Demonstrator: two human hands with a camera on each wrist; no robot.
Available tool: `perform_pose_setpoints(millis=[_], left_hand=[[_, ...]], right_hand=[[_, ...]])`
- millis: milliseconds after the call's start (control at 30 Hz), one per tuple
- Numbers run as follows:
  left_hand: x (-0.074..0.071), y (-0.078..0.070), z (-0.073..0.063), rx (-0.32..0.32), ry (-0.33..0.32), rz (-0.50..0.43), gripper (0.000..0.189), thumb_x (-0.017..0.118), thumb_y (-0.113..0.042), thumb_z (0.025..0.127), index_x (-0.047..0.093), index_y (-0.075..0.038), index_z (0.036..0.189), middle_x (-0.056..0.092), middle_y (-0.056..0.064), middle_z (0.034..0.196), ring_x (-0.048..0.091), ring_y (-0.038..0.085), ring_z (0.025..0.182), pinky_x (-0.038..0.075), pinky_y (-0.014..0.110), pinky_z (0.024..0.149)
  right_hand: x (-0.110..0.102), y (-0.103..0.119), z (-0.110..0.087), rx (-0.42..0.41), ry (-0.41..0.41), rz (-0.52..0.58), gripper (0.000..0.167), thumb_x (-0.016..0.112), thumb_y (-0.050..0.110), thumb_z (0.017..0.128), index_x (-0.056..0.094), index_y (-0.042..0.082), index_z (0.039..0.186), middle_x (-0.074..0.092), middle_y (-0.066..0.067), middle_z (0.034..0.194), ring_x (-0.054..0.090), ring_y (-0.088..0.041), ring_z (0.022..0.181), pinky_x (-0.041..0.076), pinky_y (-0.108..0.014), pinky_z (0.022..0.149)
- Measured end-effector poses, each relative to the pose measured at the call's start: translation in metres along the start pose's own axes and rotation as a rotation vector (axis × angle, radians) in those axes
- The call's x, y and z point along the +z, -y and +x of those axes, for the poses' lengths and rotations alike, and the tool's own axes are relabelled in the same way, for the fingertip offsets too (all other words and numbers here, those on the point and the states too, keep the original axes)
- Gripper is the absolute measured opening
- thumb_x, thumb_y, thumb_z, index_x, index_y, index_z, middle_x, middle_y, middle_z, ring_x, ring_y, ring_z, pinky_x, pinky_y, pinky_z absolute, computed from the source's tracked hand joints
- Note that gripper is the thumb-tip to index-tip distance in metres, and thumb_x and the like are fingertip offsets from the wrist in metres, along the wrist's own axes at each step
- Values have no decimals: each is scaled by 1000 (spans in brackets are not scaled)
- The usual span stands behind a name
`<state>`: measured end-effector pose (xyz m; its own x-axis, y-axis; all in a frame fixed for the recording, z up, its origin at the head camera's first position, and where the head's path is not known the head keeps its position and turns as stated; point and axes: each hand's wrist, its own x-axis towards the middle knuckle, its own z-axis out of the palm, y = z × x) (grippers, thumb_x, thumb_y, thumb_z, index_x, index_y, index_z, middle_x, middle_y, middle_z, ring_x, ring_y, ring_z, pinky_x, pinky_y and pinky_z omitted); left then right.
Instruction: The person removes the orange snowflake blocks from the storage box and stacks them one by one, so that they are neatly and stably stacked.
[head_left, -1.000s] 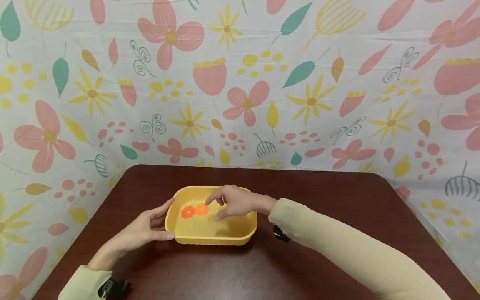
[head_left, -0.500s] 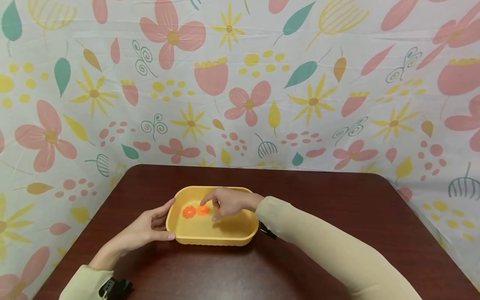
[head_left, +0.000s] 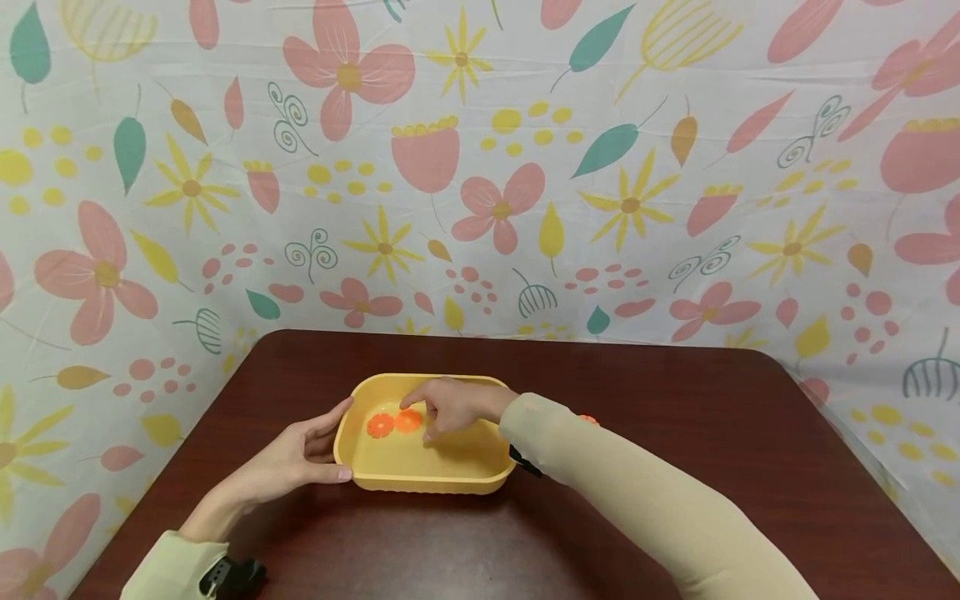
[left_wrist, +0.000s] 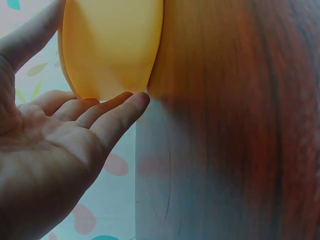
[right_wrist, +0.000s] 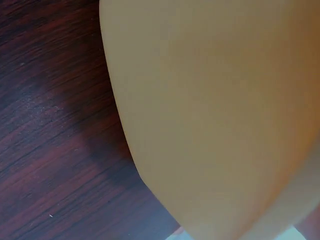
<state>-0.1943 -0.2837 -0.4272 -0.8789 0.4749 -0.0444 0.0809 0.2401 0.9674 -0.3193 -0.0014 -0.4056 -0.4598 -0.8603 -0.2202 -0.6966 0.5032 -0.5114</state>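
Note:
A yellow rectangular tray (head_left: 431,479) with rounded corners rests on the table. Inside, toward its left end, two small orange flower-shaped discs (head_left: 380,426) lie side by side on the bottom. My left hand (head_left: 288,458) holds the tray's left end, thumb at the front corner and fingers farther back; in the left wrist view its fingertips touch the yellow wall (left_wrist: 112,50). My right hand (head_left: 450,410) is over the tray, its index fingertip at the back edge of the right-hand disc (head_left: 408,421), thumb apart. Only the tray's wall (right_wrist: 200,110) shows in the right wrist view, not the hand.
On the dark brown table (head_left: 637,375), another orange piece (head_left: 588,419) peeks out behind my right sleeve (head_left: 600,467), mostly hidden. A floral cloth (head_left: 480,167) hangs behind the table. A black strap device (head_left: 231,577) sits at my left wrist.
My right hand has shifted slightly left over the tray, and its index finger has come to the right-hand disc. The orange piece behind my sleeve has come into view. My left hand stays.

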Motion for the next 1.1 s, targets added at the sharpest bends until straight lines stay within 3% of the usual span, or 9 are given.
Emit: perform_pose_setpoints(millis=[200, 433, 633, 933, 1100], left_hand=[[0, 0, 1, -9, -14, 14, 100, 81, -7, 94, 15, -4, 169, 16, 25, 172, 37, 49, 147, 55, 32, 98], [0, 1, 2, -13, -23, 25, 101, 82, -7, 92, 16, -3, 169, 18, 25, 171, 39, 48, 145, 56, 33, 97], [0, 0, 1, 2, -11, 8, 101, 82, -7, 93, 15, -3, 168, 16, 28, 171, 39, 49, 145, 56, 33, 97], [0, 1, 1, 3, -6, -2, 100, 81, -7, 93, 15, -3, 168, 14, 25, 172, 33, 48, 148, 55, 33, 99], [0, 1, 1, 9, -10, 7, 100, 81, -8, 93, 16, -3, 168, 15, 25, 172, 34, 48, 148, 54, 33, 100]], right_hand=[[4, -1, 2, 0, -13, -22, 58, 83, 8, 91, 61, 3, 145, 51, 3, 73, 44, -8, 63, 40, -20, 65], [8, -1, 0, 15, -54, 70, 42, 85, 0, 84, 73, 5, 124, 51, 2, 64, 42, -8, 57, 39, -20, 60], [11, -3, -2, 44, -69, 127, 47, 87, -1, 83, 73, 5, 127, 51, 3, 65, 43, -8, 59, 39, -20, 60], [14, -11, -1, 15, -86, 166, 33, 88, -2, 82, 79, 10, 112, 50, 5, 60, 44, -7, 57, 39, -20, 60], [16, -11, -2, -3, -103, 163, 32, 88, -3, 81, 78, 6, 109, 51, 4, 61, 45, -6, 58, 40, -19, 62]])
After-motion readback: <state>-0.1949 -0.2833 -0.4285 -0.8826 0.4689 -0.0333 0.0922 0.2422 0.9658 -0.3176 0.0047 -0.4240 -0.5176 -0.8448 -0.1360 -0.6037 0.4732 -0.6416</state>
